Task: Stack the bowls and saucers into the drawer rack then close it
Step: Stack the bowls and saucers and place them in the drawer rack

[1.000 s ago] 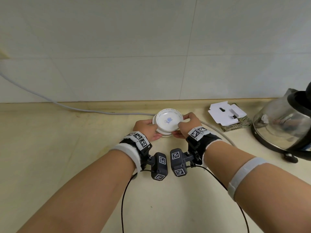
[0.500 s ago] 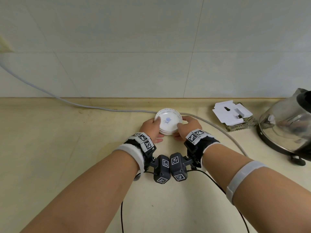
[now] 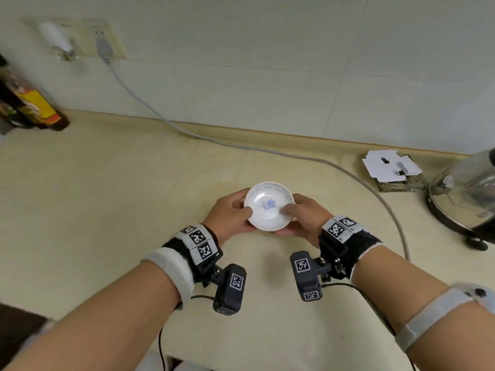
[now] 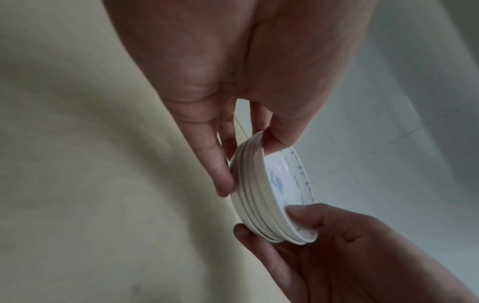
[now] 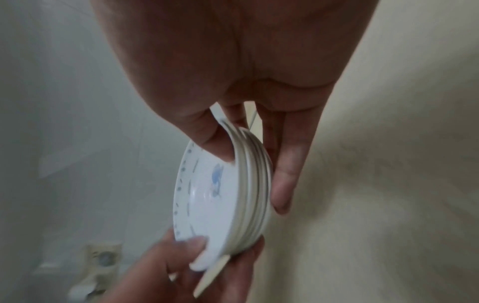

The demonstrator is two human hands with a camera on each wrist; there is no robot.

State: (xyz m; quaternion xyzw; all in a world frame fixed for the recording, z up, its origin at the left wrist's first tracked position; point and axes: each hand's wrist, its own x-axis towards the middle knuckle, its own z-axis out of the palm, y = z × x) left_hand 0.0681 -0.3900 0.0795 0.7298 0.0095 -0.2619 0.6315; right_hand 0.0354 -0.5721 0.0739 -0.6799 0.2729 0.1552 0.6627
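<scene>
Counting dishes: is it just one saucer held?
No, the left wrist view shows several nested rims in the saucer stack between both hands.

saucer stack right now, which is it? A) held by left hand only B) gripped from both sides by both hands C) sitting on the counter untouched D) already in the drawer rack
B: the left hand and right hand each hold an opposite side of the saucer stack, thumbs on the top saucer's rim and fingers underneath, as both wrist views show.
</scene>
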